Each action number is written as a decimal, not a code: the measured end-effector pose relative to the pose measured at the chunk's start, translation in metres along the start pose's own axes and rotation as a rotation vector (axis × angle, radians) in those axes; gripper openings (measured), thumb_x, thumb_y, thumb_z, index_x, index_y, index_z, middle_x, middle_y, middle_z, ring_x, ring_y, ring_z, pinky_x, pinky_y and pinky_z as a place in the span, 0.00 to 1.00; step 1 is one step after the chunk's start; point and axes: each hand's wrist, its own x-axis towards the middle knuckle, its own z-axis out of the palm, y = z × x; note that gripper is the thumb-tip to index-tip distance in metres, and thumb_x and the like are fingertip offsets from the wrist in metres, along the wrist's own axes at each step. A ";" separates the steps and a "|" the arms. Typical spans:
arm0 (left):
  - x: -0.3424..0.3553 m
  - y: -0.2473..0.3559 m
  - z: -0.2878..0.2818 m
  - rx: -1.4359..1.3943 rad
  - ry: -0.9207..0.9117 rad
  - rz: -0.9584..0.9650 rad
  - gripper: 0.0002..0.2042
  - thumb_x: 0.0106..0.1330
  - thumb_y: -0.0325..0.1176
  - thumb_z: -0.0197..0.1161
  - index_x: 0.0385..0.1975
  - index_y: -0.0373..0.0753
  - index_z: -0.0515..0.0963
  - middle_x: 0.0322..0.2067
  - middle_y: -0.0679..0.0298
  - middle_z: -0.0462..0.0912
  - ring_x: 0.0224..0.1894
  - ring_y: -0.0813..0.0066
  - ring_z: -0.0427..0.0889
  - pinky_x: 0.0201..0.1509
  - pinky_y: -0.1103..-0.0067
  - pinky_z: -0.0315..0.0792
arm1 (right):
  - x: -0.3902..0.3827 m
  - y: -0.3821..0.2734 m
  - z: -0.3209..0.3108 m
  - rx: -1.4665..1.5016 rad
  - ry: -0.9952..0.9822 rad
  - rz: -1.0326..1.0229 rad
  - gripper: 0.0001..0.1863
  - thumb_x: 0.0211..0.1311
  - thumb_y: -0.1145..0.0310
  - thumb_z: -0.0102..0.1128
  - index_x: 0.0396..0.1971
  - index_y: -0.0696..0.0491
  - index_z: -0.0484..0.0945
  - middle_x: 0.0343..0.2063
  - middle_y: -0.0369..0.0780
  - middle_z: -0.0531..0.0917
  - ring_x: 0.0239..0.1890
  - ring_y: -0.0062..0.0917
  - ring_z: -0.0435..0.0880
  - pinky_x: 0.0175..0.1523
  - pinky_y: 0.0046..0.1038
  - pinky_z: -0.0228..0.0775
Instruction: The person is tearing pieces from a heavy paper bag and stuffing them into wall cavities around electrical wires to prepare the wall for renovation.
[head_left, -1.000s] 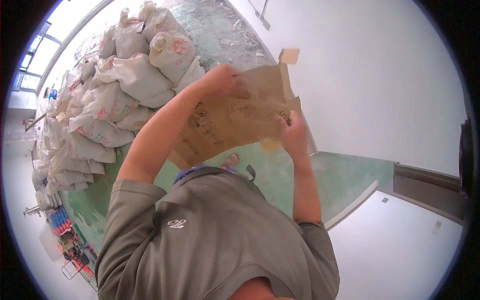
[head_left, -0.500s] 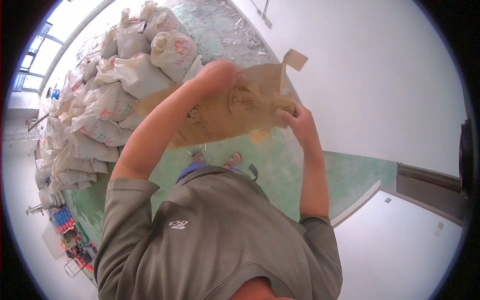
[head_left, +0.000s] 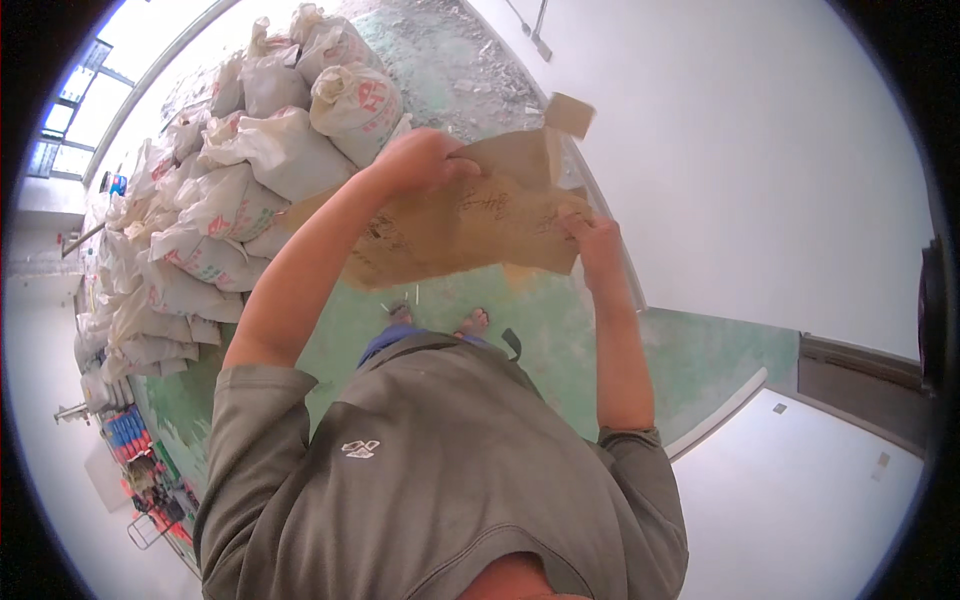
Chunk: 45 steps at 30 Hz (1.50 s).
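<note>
A flattened piece of brown cardboard with dark handwriting hangs in front of me above the green floor. My left hand is closed on its upper edge, fingers partly hidden behind the wrist and the board. At the right end my right hand pinches the cardboard between thumb and fingers. A flap of the board sticks up between and beyond the hands, bent toward the white wall. The left end of the sheet passes behind my left forearm.
Full white woven sacks are piled high on the left. Rubble lies on the floor beyond. A white wall rises on the right, with a white panel nearer. Tools and red items stand at the lower left.
My left hand has moved slightly down and is now steady on the cardboard's upper edge. The right hand has shifted a little left, and the upper flap has tilted left.
</note>
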 end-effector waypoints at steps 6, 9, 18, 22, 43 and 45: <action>-0.008 -0.003 0.008 -0.033 0.074 -0.059 0.19 0.60 0.53 0.60 0.35 0.43 0.83 0.30 0.50 0.82 0.38 0.49 0.79 0.43 0.61 0.71 | -0.003 0.003 -0.008 0.023 0.035 0.028 0.16 0.60 0.60 0.64 0.35 0.61 0.82 0.28 0.34 0.82 0.32 0.15 0.76 0.41 0.20 0.67; -0.011 0.002 0.010 -0.018 0.081 -0.075 0.18 0.61 0.51 0.60 0.37 0.43 0.82 0.31 0.51 0.82 0.39 0.49 0.79 0.43 0.62 0.71 | 0.001 0.013 -0.010 0.062 0.069 0.010 0.16 0.59 0.61 0.64 0.32 0.61 0.83 0.26 0.34 0.82 0.30 0.15 0.76 0.38 0.21 0.68; -0.013 0.060 0.033 0.150 0.468 0.430 0.24 0.58 0.33 0.63 0.57 0.49 0.70 0.61 0.57 0.65 0.57 0.54 0.72 0.58 0.64 0.69 | -0.021 -0.047 0.009 -0.672 0.085 -0.296 0.14 0.60 0.58 0.60 0.30 0.55 0.82 0.22 0.49 0.81 0.23 0.41 0.79 0.31 0.36 0.69; -0.002 0.071 0.055 0.002 0.633 0.506 0.26 0.53 0.28 0.63 0.56 0.51 0.71 0.63 0.56 0.62 0.63 0.54 0.65 0.65 0.62 0.61 | -0.020 -0.055 -0.001 -0.873 0.104 -0.427 0.13 0.61 0.57 0.57 0.32 0.52 0.82 0.25 0.49 0.81 0.27 0.47 0.79 0.32 0.38 0.70; 0.007 0.095 0.039 0.187 0.516 0.845 0.24 0.54 0.29 0.60 0.51 0.63 0.77 0.66 0.59 0.57 0.63 0.54 0.65 0.57 0.66 0.73 | -0.026 -0.084 -0.034 -0.747 0.109 -0.240 0.18 0.60 0.56 0.56 0.31 0.58 0.81 0.26 0.51 0.82 0.29 0.45 0.82 0.36 0.40 0.71; 0.006 0.100 0.037 0.239 0.502 0.800 0.23 0.54 0.31 0.60 0.51 0.62 0.77 0.66 0.60 0.56 0.65 0.54 0.62 0.59 0.64 0.70 | -0.026 -0.081 -0.030 -1.000 0.093 -0.289 0.19 0.61 0.55 0.57 0.26 0.59 0.80 0.25 0.52 0.81 0.29 0.47 0.81 0.36 0.43 0.70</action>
